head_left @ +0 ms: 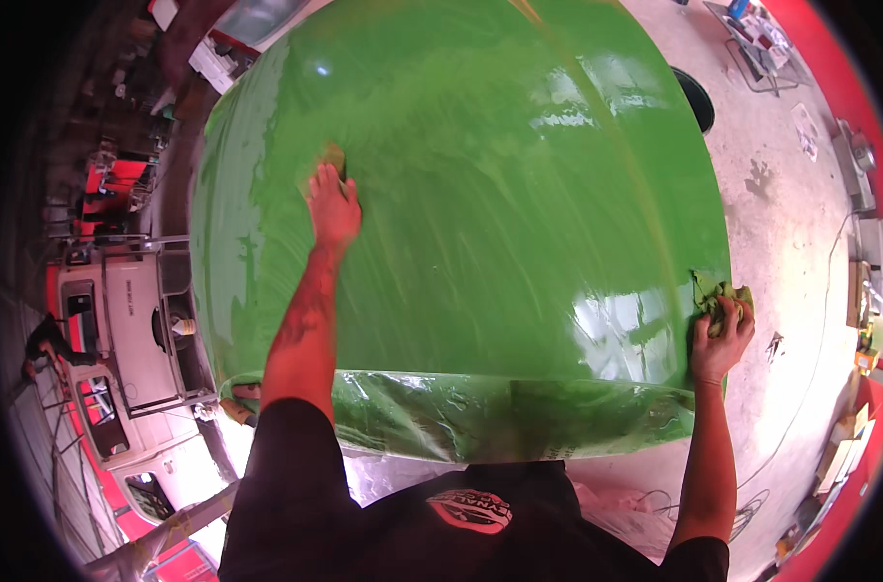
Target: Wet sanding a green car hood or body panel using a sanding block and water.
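Observation:
A large, wet, glossy green panel [480, 252], shaped like a car roof or hood, spreads out in front of me, with pale streaks across it. My left hand [335, 204] presses down on its left half, fingers over a small yellowish-brown pad [335, 155]; most of the pad is hidden under the hand. At the panel's right edge, my right hand [721, 339] grips a crumpled green cloth [722, 299]. Clear plastic sheeting [441, 412] covers the panel's near edge, close to my body.
On the left stands a pale vehicle body [136, 320] with open window holes, and a dark-clothed person [53, 344] is beyond it. A concrete floor [790, 252] runs along the right, with a cable on it. A small table [761, 44] stands at the far right.

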Demonstrator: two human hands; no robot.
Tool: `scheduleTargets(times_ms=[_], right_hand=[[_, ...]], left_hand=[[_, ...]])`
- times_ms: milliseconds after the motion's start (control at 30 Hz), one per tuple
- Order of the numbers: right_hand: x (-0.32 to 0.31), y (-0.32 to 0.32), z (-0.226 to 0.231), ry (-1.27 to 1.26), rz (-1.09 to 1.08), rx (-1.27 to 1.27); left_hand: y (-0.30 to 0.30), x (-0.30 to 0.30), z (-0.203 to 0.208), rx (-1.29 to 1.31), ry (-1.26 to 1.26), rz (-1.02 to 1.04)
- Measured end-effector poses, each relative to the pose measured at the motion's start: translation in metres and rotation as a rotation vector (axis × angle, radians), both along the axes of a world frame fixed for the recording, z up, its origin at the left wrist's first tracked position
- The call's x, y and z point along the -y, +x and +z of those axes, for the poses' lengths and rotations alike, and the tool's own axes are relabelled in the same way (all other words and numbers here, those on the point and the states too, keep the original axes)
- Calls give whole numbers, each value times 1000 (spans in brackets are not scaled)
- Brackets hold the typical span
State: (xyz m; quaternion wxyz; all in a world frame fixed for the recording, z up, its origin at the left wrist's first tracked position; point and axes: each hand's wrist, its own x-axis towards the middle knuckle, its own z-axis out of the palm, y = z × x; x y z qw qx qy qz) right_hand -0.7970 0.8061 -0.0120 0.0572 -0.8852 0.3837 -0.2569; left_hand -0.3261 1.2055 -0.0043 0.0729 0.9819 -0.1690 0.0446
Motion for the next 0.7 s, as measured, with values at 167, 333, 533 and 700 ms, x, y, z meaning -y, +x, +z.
scheduleTargets(times_ms=[167, 333, 533, 700], right_hand=[[2, -5, 5, -14, -32, -4], [-2, -4, 11, 14, -24, 0], [-10, 9, 14, 30, -3, 31], [-4, 5, 13, 41, -5, 50]], left_hand=[[-226, -10, -7, -75, -35, -358], [-233, 0, 14, -252, 110, -408], [-8, 94, 20, -57, 62, -269], [-38, 134, 2, -9, 11, -220]])
